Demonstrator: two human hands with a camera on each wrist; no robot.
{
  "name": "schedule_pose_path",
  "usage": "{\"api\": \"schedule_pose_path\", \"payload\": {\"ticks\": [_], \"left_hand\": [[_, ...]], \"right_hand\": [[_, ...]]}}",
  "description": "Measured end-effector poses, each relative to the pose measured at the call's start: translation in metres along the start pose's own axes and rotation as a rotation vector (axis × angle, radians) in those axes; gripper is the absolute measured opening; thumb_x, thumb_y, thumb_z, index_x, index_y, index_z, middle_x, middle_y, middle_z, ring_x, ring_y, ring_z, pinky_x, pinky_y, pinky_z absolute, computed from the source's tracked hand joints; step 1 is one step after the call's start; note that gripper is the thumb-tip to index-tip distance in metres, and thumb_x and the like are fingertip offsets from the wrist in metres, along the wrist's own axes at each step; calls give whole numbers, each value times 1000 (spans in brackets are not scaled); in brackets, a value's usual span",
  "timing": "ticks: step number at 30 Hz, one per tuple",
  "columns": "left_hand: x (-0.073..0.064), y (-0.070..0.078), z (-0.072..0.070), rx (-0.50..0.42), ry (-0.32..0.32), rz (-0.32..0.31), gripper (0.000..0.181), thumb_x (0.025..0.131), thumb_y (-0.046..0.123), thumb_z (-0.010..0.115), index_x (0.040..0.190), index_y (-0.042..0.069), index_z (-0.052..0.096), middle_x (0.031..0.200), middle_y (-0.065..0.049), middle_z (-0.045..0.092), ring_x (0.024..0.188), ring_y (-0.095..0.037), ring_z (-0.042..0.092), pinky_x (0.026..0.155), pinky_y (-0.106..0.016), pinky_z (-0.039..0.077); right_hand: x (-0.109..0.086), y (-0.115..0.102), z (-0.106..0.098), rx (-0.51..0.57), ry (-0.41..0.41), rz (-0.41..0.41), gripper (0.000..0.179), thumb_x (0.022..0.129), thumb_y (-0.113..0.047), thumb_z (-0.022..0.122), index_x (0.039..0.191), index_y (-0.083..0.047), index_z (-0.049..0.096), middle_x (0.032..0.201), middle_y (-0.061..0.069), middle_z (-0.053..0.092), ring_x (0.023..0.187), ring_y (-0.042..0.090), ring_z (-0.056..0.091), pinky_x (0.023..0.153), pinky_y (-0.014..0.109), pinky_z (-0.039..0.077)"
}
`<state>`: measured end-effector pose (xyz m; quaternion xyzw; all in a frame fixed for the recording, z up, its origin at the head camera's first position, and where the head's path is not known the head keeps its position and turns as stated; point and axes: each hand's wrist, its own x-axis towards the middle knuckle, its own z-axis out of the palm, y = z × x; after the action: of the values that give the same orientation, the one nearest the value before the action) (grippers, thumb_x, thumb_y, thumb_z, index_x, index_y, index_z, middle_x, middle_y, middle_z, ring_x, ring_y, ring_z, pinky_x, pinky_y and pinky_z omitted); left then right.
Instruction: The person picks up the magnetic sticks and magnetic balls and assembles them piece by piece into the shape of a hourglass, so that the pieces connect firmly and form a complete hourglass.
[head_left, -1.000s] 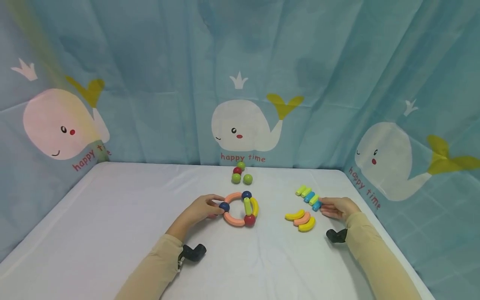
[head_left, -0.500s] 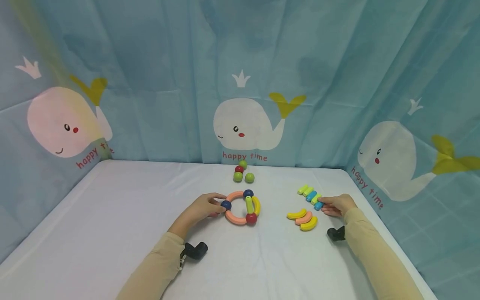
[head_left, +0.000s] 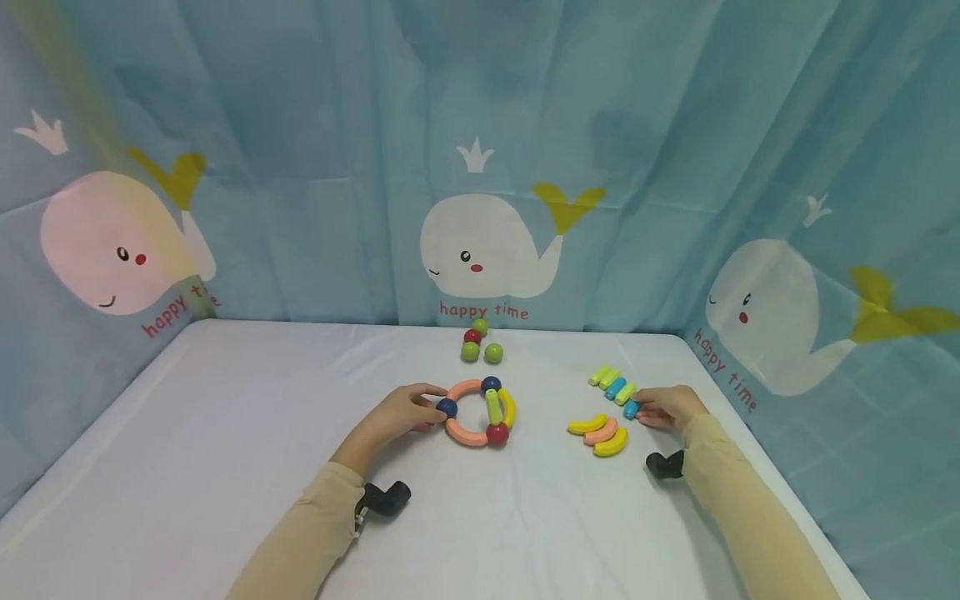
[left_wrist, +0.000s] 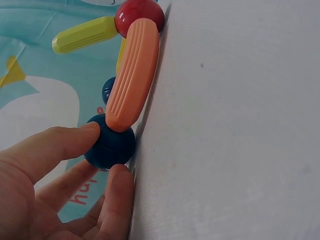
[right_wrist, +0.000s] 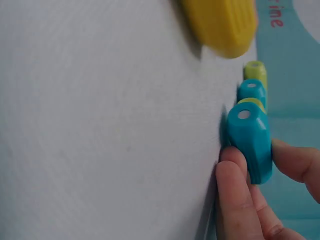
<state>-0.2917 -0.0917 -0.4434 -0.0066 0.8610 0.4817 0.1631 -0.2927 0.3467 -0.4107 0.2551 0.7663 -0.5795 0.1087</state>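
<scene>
- On the desk (head_left: 555, 517), the left hand (head_left: 408, 408) has a dark blue ball (head_left: 447, 407) pinched, thumb on the upper side and fingers lower; holding that corner probably steadies the whole ring (head_left: 456, 391) while leaving its other joints uncovered.
- From that ball, an upper salmon arc (head_left: 467, 387) runs to a second dark blue ball (head_left: 491, 384) at the far side, and a lower salmon arc (head_left: 466, 436) to a red ball (head_left: 497, 434) on the near side; a yellow arc (head_left: 510, 408) joins those two.
- A lime post (head_left: 492, 407) rises from the red ball, leaning a little; only its foot seems to support it, so a steady base looks worthwhile.
- The right hand (head_left: 666, 406) grasps a blue stick (head_left: 632, 409) at the near end of its row, thumb against one side, fingers against the other (a pale disc (right_wrist: 244, 114) shows in its end, perhaps a magnet, which this hold leaves free). That close view is dim; I can't tell whether the stick touches the desk.
- Four other short sticks (head_left: 616, 387) lie side by side beyond it, likely for easy picking.
- Three spare arcs (head_left: 601, 432) nest curve to curve nearby, presumably to stay tidy.
- Three green balls (head_left: 470, 352) and a spare red ball (head_left: 472, 337) sit at the back, seemingly out of the hands' way.
</scene>
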Motion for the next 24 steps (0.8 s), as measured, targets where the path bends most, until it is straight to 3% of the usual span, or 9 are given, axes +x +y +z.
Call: {"api": "schedule_pose_path", "payload": {"ticks": [5,10,15,20,24], "left_hand": [[2,-1,2,3,-13,-8,47,87,23,75,133,21,62,121,-13,63,89,-16,65,80,-29,56],[3,-1,0,1,0,-11,47,87,23,75,133,20,63,121,-13,63,90,-16,66,80,-30,57],[2,0,-2,0,6,-12,47,87,23,75,133,20,63,121,-13,63,91,-17,66,82,-31,57],[1,1,-2,-7,-4,-7,47,87,23,75,133,20,63,120,-12,64,91,-16,66,80,-30,56],[-1,0,-1,-9,-5,-5,47,88,23,75,133,19,62,119,-13,64,90,-17,65,79,-30,56]], "right_hand": [[-7,3,2,28,-58,-51,61,92,-13,69,140,15,41,75,0,72,67,10,73,72,24,60],[-17,-13,19,19,-89,-172,59,91,-16,71,136,14,45,82,-3,72,74,6,72,77,24,60],[-28,-28,49,-23,-134,-296,49,94,-22,69,130,9,55,94,-1,71,85,7,70,89,29,58],[-38,-35,85,-57,-130,-356,41,93,-29,70,122,-2,63,103,1,73,101,18,71,108,45,47],[-40,-40,113,-36,-147,-410,38,91,-25,72,121,-3,63,108,7,73,110,28,69,107,45,48]]}}
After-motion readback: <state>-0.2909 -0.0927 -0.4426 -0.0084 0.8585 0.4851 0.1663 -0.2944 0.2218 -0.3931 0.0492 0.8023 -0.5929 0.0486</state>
